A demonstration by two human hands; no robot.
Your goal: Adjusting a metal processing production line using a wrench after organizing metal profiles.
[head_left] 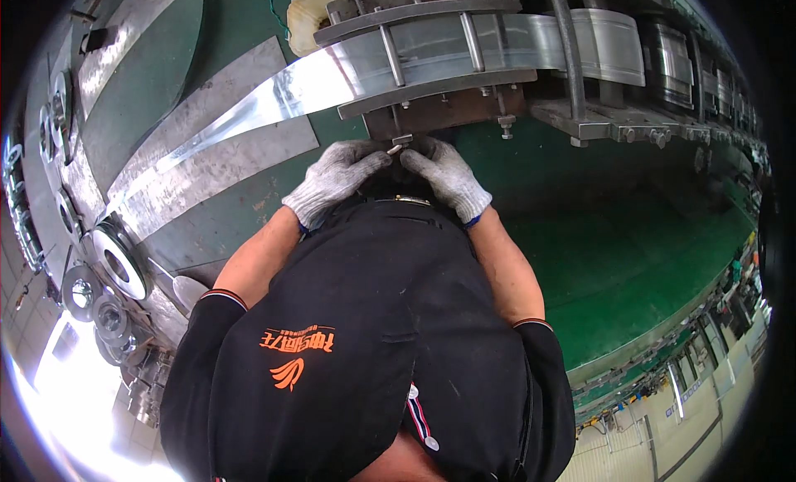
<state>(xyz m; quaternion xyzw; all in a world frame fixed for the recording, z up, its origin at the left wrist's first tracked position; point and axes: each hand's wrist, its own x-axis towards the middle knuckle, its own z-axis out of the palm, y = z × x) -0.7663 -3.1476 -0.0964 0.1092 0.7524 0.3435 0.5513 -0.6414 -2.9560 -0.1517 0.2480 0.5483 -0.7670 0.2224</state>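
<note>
Head view, left hand (336,179) in a grey knit glove, fingers curled, pinching a small metal bolt (400,142) under the roller guide frame (423,46), right hand (448,177) gloved, fingertips closed beside the same bolt, shiny steel strip (274,96) threaded through the frame, green machine bed (613,250) below.

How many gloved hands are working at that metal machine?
2. The left hand in a grey knitted glove and the right hand in a grey knitted glove meet at a small metal bolt beneath the steel strip guide frame. No others show.
</note>
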